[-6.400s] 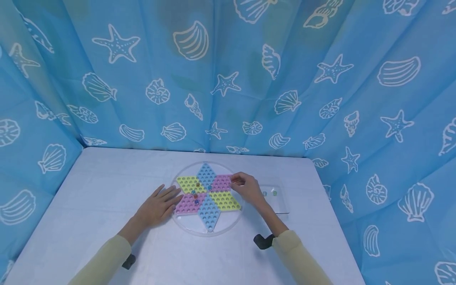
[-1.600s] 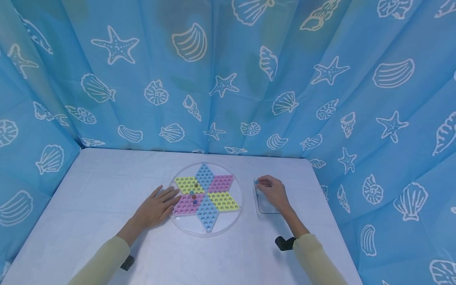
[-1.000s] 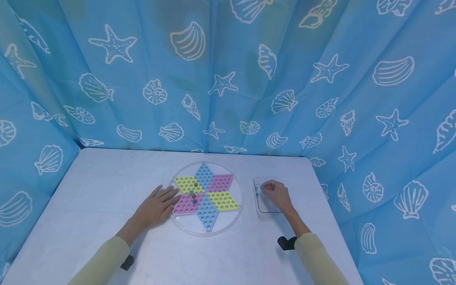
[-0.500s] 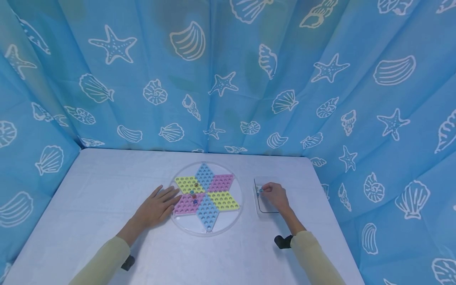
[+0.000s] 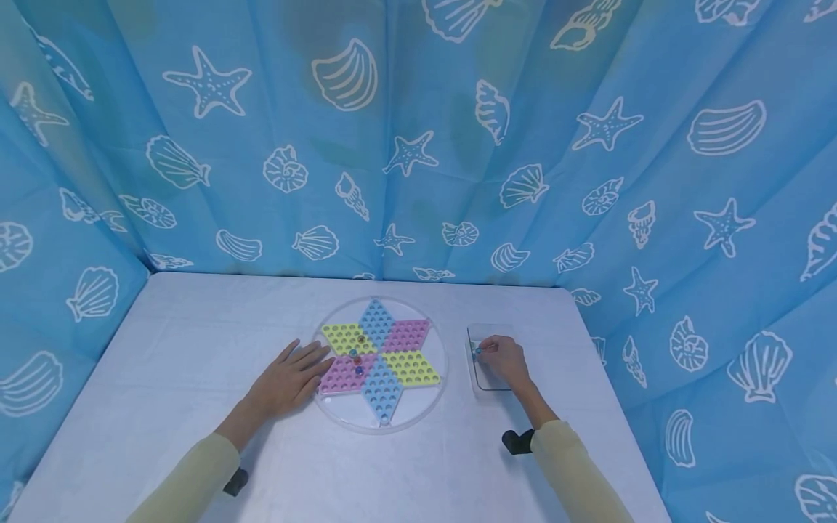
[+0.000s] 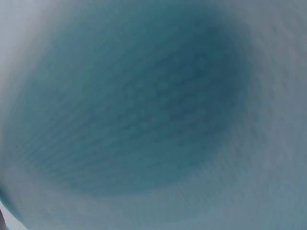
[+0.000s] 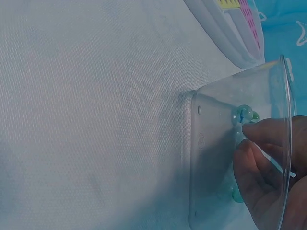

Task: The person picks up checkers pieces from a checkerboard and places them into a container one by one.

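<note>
My right hand [image 5: 505,359] reaches into a clear plastic box [image 7: 211,93] right of the game board. Thumb and forefinger come close together, fingertips right at a clear marble [image 7: 244,114] with a blue swirl. I cannot tell whether they pinch it. Further marbles lie close by, among them a green marble [image 7: 237,194] partly hidden behind the thumb. My left hand [image 5: 288,381] lies flat, palm down, its fingers extended to the rim of the round Chinese checkers board [image 5: 408,418]. That board's star has blue, yellow and pink sections. Several marbles, including a dark blue marble [image 5: 359,370], sit left of its centre.
A white cloth [image 5: 366,479] covers the table. Behind it and along both sides hangs a blue curtain [image 5: 418,196] printed with shells and starfish. The left wrist view is a blur of grey and teal without clear objects.
Since the earliest frame my right hand has moved from the board's right side into the box. A blue marble near the board's centre is gone. Lately its fingertips shifted slightly nearer; the left hand stays put.
</note>
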Tool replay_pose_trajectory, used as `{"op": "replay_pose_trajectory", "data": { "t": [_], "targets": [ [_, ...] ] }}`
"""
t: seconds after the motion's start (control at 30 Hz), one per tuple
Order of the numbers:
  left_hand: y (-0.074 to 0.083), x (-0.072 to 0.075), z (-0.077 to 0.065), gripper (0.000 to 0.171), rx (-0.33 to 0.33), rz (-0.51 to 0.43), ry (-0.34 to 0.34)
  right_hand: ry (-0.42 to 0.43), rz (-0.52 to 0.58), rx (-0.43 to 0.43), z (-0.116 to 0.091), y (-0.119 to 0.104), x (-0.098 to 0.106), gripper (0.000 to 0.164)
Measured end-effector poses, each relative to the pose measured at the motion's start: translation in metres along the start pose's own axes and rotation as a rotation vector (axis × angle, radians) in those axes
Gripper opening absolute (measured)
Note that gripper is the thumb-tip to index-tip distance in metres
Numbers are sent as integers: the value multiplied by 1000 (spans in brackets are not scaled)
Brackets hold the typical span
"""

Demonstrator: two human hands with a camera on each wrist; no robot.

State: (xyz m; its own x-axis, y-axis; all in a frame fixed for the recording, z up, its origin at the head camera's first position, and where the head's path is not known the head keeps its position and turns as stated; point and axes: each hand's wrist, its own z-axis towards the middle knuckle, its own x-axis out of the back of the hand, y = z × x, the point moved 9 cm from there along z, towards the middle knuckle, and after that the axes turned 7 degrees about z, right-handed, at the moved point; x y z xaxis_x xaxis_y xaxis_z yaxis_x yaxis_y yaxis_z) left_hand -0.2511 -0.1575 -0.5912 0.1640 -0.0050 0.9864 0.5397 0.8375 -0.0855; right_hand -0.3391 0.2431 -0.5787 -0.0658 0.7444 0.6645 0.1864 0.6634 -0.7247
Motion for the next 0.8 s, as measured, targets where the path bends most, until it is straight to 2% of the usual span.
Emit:
{"op": "replay_pose_trajectory", "data": {
  "t": [0.57,0.8],
  "targets": [
    [0,-2,1,53,-8,1,-11,9,-52,-24,-2,-2,-1,19],
    [0,-1,0,53,-11,-4,-5,9,-36,-25,-3,-1,-1,21]
  ]
}}
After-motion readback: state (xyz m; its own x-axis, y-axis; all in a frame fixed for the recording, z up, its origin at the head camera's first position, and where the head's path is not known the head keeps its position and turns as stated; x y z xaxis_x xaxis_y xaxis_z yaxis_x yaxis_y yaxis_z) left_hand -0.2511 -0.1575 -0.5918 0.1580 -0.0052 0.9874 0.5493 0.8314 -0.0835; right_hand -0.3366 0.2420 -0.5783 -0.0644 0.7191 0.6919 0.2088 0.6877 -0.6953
